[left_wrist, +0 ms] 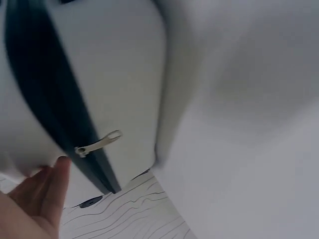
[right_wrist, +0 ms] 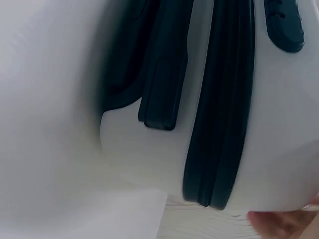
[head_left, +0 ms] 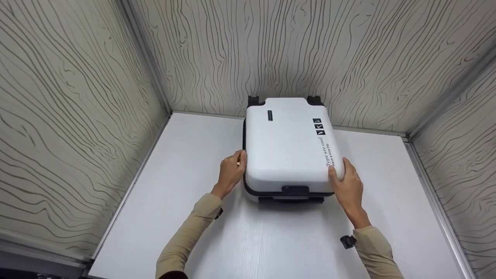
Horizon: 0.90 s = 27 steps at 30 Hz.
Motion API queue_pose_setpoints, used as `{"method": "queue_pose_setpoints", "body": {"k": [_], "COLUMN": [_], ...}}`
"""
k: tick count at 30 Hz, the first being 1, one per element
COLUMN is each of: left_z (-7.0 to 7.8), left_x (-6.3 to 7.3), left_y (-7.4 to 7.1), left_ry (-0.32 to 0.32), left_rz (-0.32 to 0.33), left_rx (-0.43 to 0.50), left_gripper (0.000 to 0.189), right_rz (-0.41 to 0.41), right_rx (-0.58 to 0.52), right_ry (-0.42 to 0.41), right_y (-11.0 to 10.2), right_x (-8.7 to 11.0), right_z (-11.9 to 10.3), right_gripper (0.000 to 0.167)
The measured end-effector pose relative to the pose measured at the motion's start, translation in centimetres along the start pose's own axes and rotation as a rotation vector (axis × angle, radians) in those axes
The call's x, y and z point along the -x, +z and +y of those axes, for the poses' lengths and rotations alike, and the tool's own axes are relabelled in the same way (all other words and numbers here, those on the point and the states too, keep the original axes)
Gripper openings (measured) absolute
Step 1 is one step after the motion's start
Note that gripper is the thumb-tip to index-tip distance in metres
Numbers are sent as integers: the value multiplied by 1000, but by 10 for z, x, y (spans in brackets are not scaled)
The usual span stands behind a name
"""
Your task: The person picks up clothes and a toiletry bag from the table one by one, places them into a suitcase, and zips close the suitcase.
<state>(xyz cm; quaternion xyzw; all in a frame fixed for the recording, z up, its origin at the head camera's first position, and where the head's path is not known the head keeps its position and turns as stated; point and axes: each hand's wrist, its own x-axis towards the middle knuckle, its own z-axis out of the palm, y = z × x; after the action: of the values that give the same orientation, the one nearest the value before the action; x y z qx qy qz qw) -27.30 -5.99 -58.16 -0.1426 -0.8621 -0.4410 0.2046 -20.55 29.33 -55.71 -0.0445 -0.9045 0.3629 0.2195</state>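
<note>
A white hard-shell suitcase (head_left: 288, 145) lies flat on the white table, its wheels (head_left: 314, 100) toward the back wall. Dark zipper tape (left_wrist: 55, 94) runs round its side, and a metal zipper pull (left_wrist: 102, 143) sticks out from it on the left. My left hand (head_left: 231, 170) is at that left side, fingertips right by the zipper pull but not round it. At the front right corner my right hand (head_left: 348, 186) grips the shell, thumb on the top face and fingers down the side. In the right wrist view only part of this hand (right_wrist: 284, 224) shows.
A black side handle (head_left: 295, 190) sits on the suitcase's front edge, with a dark trolley handle (head_left: 290, 200) below it. Wood-grain panels (head_left: 232, 54) enclose the white table (head_left: 248, 240) at the back and both sides, with metal rails (head_left: 149, 58) at the corners.
</note>
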Motion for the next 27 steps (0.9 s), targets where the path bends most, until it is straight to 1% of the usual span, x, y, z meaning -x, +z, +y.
{"method": "queue_pose_setpoints", "body": {"k": [2, 4, 6, 7, 10, 15, 18, 23, 27], "left_z": [3, 6, 8, 8, 10, 11, 13, 19, 24], "left_x": [-6, -10, -12, -13, -13, -9, -5, 2, 6], "left_y": [-1, -1, -1, 0, 2, 5, 6, 9, 14], "left_ry": [-97, -172, -216, -225, -204, -107, -68, -38, -33], "left_rz": [-28, -66, -113, -132, -149, -107, -84, -50, -30], "left_rx": [47, 71, 78, 78, 71, 80, 88, 51, 21], "left_gripper": [44, 50, 53, 54, 53, 50, 50, 49, 48], "right_rz": [-4, -15, -20, -17, 0, 45, 62, 55, 50], "right_rx": [11, 20, 28, 33, 50, 81, 103, 111, 93], "right_ry": [45, 66, 62, 56, 35, -5, -11, 5, 17], "right_y": [-1, -2, -2, -2, -1, 3, 3, 2, 0], "right_x": [2, 3, 4, 4, 5, 4, 2, -5, -12], "right_z": [-3, -5, -6, -6, -5, -8, -10, -8, -4], "right_gripper": [70, 72, 71, 70, 68, 65, 63, 61, 60]}}
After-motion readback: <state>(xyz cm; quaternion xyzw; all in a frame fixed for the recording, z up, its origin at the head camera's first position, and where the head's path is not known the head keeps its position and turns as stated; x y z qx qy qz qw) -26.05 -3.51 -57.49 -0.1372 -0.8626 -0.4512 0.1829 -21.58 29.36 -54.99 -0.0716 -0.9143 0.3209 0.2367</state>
